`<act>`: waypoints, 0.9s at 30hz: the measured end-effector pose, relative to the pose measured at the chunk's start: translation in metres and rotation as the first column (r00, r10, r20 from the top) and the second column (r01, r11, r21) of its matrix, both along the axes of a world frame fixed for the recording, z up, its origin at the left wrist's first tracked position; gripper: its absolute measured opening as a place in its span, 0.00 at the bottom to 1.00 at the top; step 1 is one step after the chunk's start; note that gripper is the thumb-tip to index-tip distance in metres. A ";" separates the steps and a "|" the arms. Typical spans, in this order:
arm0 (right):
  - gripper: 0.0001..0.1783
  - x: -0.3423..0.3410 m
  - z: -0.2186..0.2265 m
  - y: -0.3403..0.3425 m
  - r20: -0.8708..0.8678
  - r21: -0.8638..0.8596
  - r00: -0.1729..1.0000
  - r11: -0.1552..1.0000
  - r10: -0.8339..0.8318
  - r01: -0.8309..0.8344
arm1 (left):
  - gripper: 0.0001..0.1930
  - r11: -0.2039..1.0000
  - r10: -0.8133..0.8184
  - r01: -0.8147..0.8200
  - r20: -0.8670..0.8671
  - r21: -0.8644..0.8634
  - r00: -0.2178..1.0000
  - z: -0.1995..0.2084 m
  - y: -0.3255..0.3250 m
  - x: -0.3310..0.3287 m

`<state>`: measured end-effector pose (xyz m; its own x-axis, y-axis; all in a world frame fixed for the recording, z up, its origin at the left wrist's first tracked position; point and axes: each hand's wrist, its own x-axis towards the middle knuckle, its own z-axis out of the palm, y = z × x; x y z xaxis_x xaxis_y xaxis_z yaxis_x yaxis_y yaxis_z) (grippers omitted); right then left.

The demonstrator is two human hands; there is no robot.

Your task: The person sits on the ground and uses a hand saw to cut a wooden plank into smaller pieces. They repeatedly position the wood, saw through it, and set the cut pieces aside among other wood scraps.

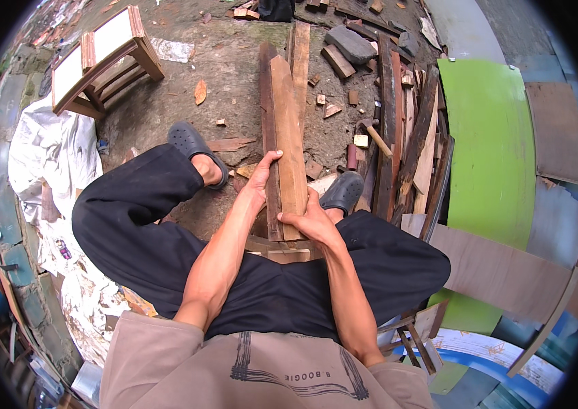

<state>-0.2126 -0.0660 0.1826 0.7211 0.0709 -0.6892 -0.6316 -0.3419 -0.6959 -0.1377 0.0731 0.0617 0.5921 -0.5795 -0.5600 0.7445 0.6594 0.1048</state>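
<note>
Between my knees I hold several long wooden planks side by side, pointing away from me. The light brown plank (pixel 287 129) lies on top, with a darker plank (pixel 269 102) along its left side. Another light plank (pixel 300 54) shows behind them at the far end. My left hand (pixel 262 174) is closed round the left side of the planks, its thumb on the dark one. Nearer to me, my right hand (pixel 310 218) grips the light plank from the right, thumb across its top. The fingertips under the wood are hidden.
A small wooden stool (pixel 101 65) lies at the far left, above white sheeting (pixel 53 153). To the right are a hammer (pixel 376 138), a dark red cylinder (pixel 351 157), a grey stone block (pixel 351 44) and a pile of planks (pixel 398 123). A green panel (pixel 490 150) lies beyond.
</note>
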 end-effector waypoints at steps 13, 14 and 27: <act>0.60 0.001 0.014 0.015 0.093 -0.166 0.995 0.986 0.047 -0.031 | 0.32 1.000 0.026 -0.026 0.020 -0.018 0.999 -0.005 0.002 -0.003; 0.60 -0.001 0.014 0.016 0.107 -0.165 0.993 0.986 0.043 -0.025 | 0.32 0.999 0.033 -0.033 0.010 -0.018 0.999 -0.006 0.001 -0.004; 0.57 -0.010 0.004 0.020 0.204 -0.224 0.978 0.974 0.051 -0.004 | 0.37 0.994 0.078 -0.078 -0.006 -0.078 0.997 -0.007 -0.001 -0.006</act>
